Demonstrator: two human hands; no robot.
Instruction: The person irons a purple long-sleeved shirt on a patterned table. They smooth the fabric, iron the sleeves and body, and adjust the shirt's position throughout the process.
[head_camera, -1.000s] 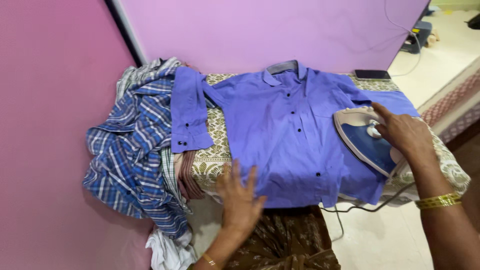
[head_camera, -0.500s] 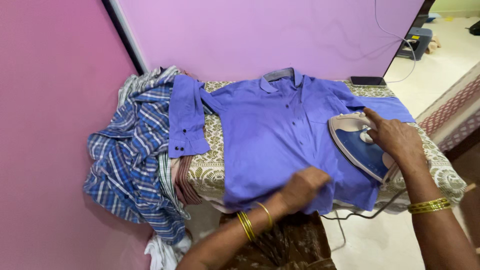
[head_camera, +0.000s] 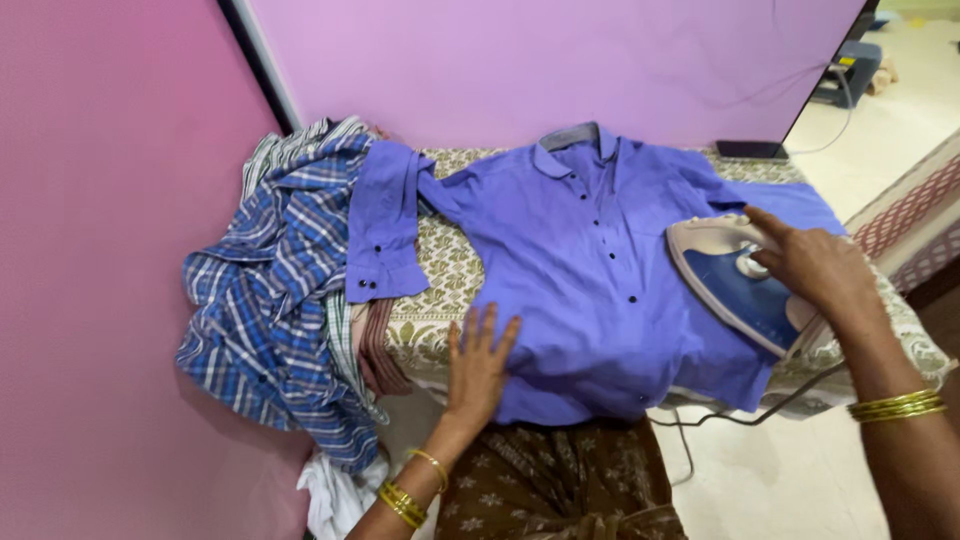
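So there's a plain purple-blue button-up cotton shirt (head_camera: 590, 270) spread front-up over a padded ironing table with a cream and olive patterned cover (head_camera: 440, 290), collar pointing to 12 o'clock and one sleeve folded out toward 9 o'clock. The left hand (head_camera: 478, 362) is lying flat and open, fingers spread, right on the shirt's hem edge at about 6 o'clock, while the right hand (head_camera: 815, 270) is wrapped over the handle of a blue and white electric steam iron (head_camera: 735, 285) sitting on the shirt at 3 o'clock. Off at 9 o'clock a heap of blue and white checked shirts (head_camera: 275, 300) hangs over the table end, just touching the folded sleeve
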